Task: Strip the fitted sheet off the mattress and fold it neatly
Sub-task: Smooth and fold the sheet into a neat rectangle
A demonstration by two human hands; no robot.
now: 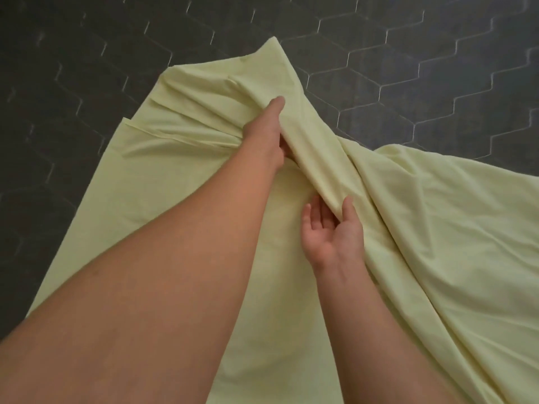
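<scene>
The pale yellow fitted sheet (437, 243) lies loose and rumpled on the dark grey mattress (87, 83), with a long raised fold running down its middle. My left hand (267, 129) reaches far forward and grips the upper part of that fold, thumb on top and fingers curled beneath. My right hand (329, 231) is nearer, palm up, and holds the fold's lower end between thumb and fingers. The sheet's far corner (271, 45) points away from me.
The mattress surface has a quilted hexagon pattern and shows bare on the left, across the top and at the upper right. The sheet spreads from the centre to the right and bottom edges of the view.
</scene>
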